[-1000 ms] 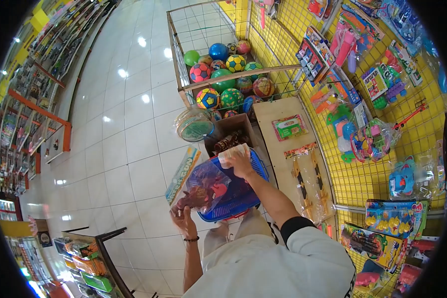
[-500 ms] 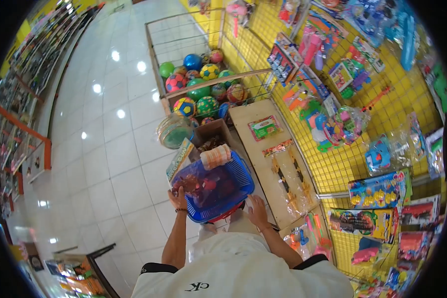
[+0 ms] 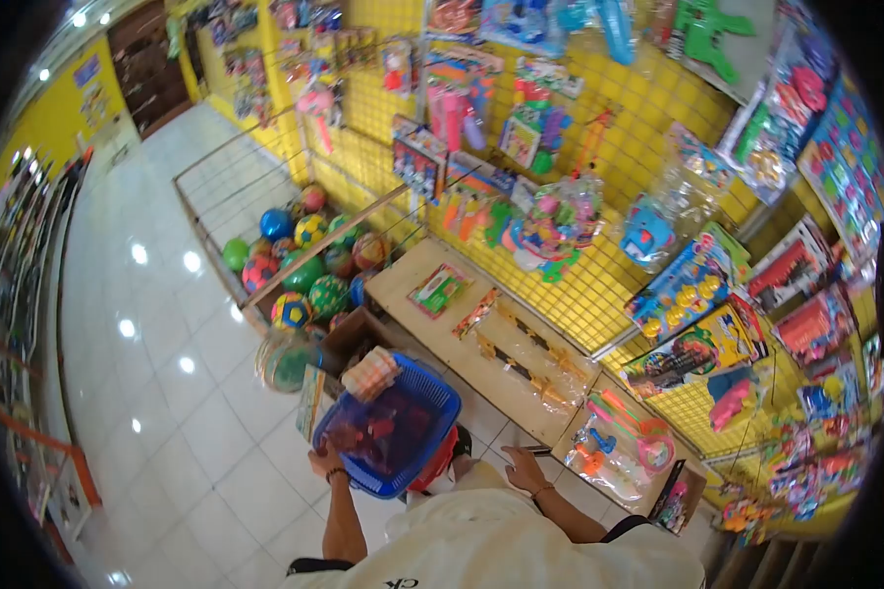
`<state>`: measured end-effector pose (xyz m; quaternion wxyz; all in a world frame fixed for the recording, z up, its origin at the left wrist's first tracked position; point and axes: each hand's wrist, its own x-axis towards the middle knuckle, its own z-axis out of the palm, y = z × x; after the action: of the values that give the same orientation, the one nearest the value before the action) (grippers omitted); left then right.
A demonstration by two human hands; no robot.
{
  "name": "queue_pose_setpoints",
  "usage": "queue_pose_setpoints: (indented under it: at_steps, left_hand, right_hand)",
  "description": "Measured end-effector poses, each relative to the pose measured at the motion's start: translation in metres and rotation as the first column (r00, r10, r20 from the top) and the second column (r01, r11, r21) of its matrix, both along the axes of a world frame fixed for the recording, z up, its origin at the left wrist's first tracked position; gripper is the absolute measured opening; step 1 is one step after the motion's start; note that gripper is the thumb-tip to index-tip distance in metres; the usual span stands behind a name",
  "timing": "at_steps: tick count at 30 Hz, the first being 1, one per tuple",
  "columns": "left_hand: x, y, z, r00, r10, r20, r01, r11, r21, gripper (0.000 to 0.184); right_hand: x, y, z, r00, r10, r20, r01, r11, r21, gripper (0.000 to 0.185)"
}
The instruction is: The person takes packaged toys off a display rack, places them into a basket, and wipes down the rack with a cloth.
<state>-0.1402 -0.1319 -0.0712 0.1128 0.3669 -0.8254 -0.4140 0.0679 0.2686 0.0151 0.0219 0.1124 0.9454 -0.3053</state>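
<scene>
Pale tiles (image 3: 192,442) spread beneath you in a toy shop. Nearest, your right hand (image 3: 528,473) has come away from the basket and is now low beside the table (image 3: 442,334), fingers loosely spread with the index finger reaching forward. It shows nothing in its grasp, though you cannot tell if it touches the dark strip (image 3: 532,451) at its fingertips. Your left hand (image 3: 326,459) stays bent at the near-left rim of the blue basket (image 3: 436,393), by the clear packet (image 3: 381,428); whether it pinches packet or rim, you cannot tell. The packet lies across the basket, its header card (image 3: 311,401) sticking out at the left. The beige roll (image 3: 370,373), under your right hand a second ago, now rests unheld at the far-left edge, leaving that hand free. Beyond sit a cardboard box (image 3: 356,335) and caged balls (image 3: 303,270); your view has swung towards the yellow wall (image 3: 580,287).
</scene>
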Motion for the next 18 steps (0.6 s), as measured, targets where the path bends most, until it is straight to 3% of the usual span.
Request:
queue_pose_setpoints:
  at_steps: [1,3,5,6,7,10,12,13,14,15,16,17,18]
  left_hand:
    - [-0.003,-0.005,-0.015,0.998,-0.016,-0.059,0.015,1.0,-0.016,0.036]
    - [0.001,-0.001,0.007,1.0,-0.019,0.011,0.02,0.995,-0.1,0.039]
    - [0.002,-0.01,-0.023,0.999,-0.017,-0.044,0.011,0.989,-0.147,0.048]
    - [0.002,-0.014,-0.026,1.0,-0.016,-0.006,0.016,0.998,-0.06,0.054]
    - [0.004,-0.016,-0.022,0.999,-0.018,0.037,0.017,0.999,0.027,0.06]
    - [0.006,-0.013,-0.007,0.993,-0.014,0.118,0.018,0.999,-0.034,0.063]
    - [0.007,-0.018,-0.019,0.964,0.199,0.177,-0.144,0.949,-0.28,0.063]
    - [0.01,-0.02,-0.023,0.965,0.202,0.165,-0.151,0.949,-0.275,0.063]
    - [0.014,-0.022,-0.024,0.969,0.234,0.08,-0.196,0.923,-0.331,0.063]
    - [0.016,-0.022,-0.024,0.964,0.265,-0.005,-0.247,0.892,-0.38,0.062]
    - [0.025,-0.016,-0.004,0.961,0.275,-0.017,-0.262,0.892,-0.37,0.062]
    - [0.038,0.002,0.049,0.963,0.141,-0.228,-0.235,0.853,-0.465,0.06]
    - [0.038,0.017,0.077,0.911,-0.02,-0.411,-0.234,0.795,-0.559,0.058]
  right_hand:
    - [-0.006,0.005,0.003,0.999,-0.03,-0.025,0.03,1.0,0.003,0.046]
    - [-0.023,0.019,0.01,0.997,-0.018,-0.072,0.016,1.0,-0.025,0.045]
    - [-0.056,0.027,0.04,0.987,-0.097,-0.127,0.097,0.995,-0.001,0.041]
    - [-0.075,0.031,0.063,0.954,-0.131,-0.269,0.14,0.99,0.015,0.04]
    - [-0.094,0.036,0.086,0.902,-0.156,-0.403,0.183,0.983,0.027,0.039]
    - [-0.168,0.066,0.171,0.768,-0.257,-0.587,0.244,0.964,-0.103,0.037]
    - [-0.221,0.102,0.222,0.651,-0.334,-0.682,0.28,0.94,-0.193,0.036]
    - [-0.24,0.113,0.27,0.53,-0.253,-0.809,0.207,0.964,-0.165,0.034]
    - [-0.259,0.127,0.31,0.474,-0.279,-0.835,0.223,0.956,-0.192,0.034]
    - [-0.287,0.148,0.334,0.374,-0.36,-0.855,0.064,0.929,-0.363,0.034]
    - [-0.303,0.164,0.371,0.286,-0.298,-0.911,0.124,0.954,-0.273,0.034]
    - [-0.317,0.179,0.409,0.197,-0.226,-0.954,0.19,0.963,-0.189,0.033]
    - [-0.335,0.195,0.439,0.124,-0.258,-0.958,0.186,0.955,-0.233,0.035]
